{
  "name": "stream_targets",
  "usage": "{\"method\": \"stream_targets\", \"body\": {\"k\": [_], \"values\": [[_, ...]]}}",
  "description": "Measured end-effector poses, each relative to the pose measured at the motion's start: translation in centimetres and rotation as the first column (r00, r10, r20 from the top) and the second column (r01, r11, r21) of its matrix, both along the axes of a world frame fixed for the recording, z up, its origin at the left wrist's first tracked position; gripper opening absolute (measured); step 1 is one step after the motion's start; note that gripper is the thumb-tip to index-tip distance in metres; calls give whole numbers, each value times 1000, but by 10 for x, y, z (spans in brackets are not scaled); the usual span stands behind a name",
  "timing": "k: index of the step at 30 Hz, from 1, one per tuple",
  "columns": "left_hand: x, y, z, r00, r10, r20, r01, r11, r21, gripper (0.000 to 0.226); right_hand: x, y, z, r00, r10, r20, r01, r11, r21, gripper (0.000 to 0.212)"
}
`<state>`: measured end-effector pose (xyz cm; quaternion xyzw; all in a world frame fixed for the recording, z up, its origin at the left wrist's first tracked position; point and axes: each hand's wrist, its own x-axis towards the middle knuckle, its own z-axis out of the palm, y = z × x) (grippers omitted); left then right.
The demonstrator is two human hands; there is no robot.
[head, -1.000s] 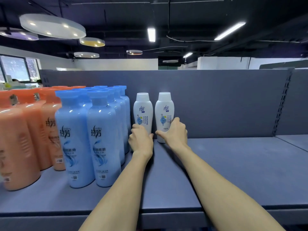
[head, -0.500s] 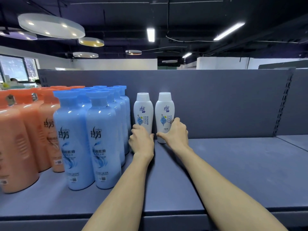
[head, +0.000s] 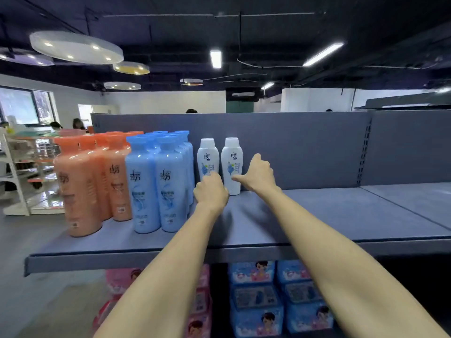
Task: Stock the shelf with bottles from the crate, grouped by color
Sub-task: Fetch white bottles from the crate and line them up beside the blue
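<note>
Standing upright at the back of the grey shelf (head: 317, 215), two white bottles sit side by side just right of the blue bottles (head: 156, 181), with the orange bottles (head: 92, 181) at far left. The left hand (head: 211, 191) lies knuckles-up with fingers curled in front of the left white bottle (head: 208, 157), though whether it grips the bottle cannot be told. The right hand (head: 256, 175) is spread beside the right white bottle (head: 231, 162), its thumb touching the front and fingers extended, not closed round it.

Bright ceiling tube lights (head: 216, 59), dim ceiling, blurred, bowed edges.
</note>
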<state>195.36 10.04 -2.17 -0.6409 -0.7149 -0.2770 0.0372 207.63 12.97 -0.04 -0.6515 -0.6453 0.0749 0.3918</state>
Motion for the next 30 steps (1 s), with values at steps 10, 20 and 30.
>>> {"method": "stream_targets", "body": {"k": [10,20,30], "values": [[9,-182,-49,957,-269,-110,290,910,296,46,38,-162,-80,979,146,-140,-83,921,381,49],[34,-193,-189,949,-315,32,304,934,190,46,83,-229,-215,965,48,-258,-9,989,149,52],[57,-255,-498,903,-416,106,411,765,-496,49,109,-331,-562,931,-321,-176,95,676,-731,59]]}}
